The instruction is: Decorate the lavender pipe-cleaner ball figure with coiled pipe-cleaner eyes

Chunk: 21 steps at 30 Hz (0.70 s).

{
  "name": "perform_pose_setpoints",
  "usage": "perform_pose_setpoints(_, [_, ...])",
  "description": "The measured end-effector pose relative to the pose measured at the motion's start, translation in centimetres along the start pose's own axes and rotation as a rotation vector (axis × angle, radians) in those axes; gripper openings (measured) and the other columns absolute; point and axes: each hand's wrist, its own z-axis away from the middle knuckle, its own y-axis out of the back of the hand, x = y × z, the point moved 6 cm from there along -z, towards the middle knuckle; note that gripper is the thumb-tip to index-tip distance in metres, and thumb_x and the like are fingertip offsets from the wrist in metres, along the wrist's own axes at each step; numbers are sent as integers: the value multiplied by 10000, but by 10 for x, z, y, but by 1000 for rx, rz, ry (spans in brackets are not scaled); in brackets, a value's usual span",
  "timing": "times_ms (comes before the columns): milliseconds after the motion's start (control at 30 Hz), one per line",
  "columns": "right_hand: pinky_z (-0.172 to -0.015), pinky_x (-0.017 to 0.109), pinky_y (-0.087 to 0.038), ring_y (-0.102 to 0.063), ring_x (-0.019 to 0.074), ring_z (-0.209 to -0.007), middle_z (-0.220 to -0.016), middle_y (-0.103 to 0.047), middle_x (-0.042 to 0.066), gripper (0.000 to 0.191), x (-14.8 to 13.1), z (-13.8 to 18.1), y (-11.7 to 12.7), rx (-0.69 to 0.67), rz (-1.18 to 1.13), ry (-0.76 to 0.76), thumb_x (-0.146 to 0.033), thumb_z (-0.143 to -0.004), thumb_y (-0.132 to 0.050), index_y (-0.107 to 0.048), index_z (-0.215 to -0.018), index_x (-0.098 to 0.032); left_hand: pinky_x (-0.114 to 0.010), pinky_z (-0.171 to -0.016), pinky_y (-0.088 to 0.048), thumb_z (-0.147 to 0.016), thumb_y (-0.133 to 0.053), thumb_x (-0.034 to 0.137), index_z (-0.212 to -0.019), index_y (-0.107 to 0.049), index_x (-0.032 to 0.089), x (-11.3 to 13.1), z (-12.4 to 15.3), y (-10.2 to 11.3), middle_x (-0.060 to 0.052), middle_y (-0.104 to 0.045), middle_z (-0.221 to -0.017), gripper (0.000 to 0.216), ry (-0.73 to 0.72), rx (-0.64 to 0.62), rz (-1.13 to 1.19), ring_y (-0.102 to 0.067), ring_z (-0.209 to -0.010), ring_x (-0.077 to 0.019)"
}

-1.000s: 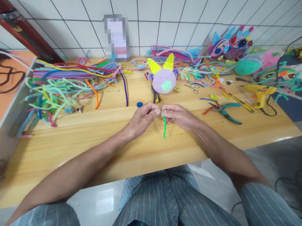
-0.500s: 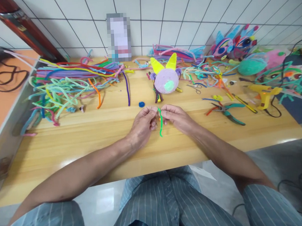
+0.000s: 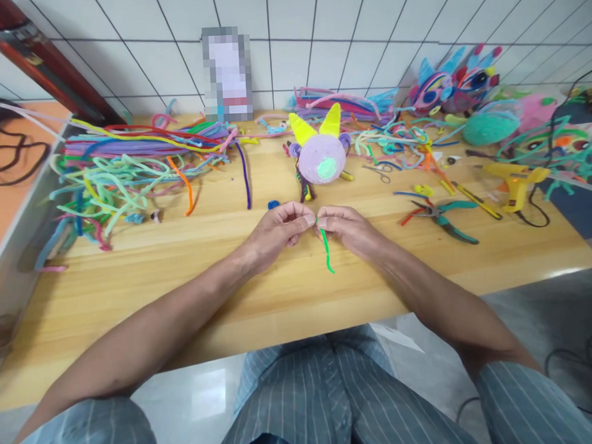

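My left hand (image 3: 277,232) and my right hand (image 3: 349,229) meet over the wooden table (image 3: 181,279), fingertips pinched together on the top end of a green pipe cleaner (image 3: 326,249). Its free end hangs down and to the right between the hands. Just beyond the hands stands a lilac ball figure (image 3: 321,159) with two yellow horns and a mint-green nose. A small blue coil (image 3: 273,204) lies on the table near my left hand.
A big heap of coloured pipe cleaners (image 3: 127,164) covers the back left. Teal-handled pliers (image 3: 443,213), small scissors (image 3: 379,172) and a yellow glue gun (image 3: 515,185) lie to the right. Finished fuzzy figures (image 3: 467,90) stand at the back right by the tiled wall.
Both hands stay pinched on the green pipe cleaner; its hanging end has swung from straight down to slanting right, as the fingers turn its top.
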Motion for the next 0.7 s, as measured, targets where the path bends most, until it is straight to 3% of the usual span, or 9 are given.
perform_pose_setpoints(200, [-661, 283, -393, -511, 139, -653, -677, -588, -21, 304, 5, 0, 3, 4, 49, 21, -455, -828, -806, -647, -753, -207, -218, -487, -282, -693, -974, 432, -811, -693, 158, -8, 3, -2, 56, -561, -620, 409, -26, 54, 47, -394, -495, -52])
perform_pose_setpoints(333, [-639, 283, -390, -517, 149, -663, -707, -600, -11, 399, 13, -1, 2, -11, 30, 0, -561, -843, -832, -655, -793, -207, -217, -489, -286, -666, -957, 558, -813, -679, 160, -16, 6, -3, 56, -556, -621, 507, -43, 141, 143, -395, -498, -56])
perform_pose_setpoints(533, [-673, 311, -413, -515, 173, -688, -711, -594, 1, 443, 6, -1, 11, 17, 55, -7, -611, -783, -862, -676, -747, -211, -219, -511, -328, -653, -923, 659, -847, -668, 160, -14, 1, -5, 47, -576, -650, 593, 6, 21, 74, -455, -518, -66])
perform_pose_setpoints(700, [-750, 330, -434, -556, 192, -753, -778, -665, 22, 490, 1, 2, 16, 15, 151, -31, -693, -767, -843, -718, -776, -220, -236, -531, -338, -661, -889, 681, -850, -668, 147, -14, 0, -2, -4, -672, -812, 608, 26, -16, 21, -465, -561, -60])
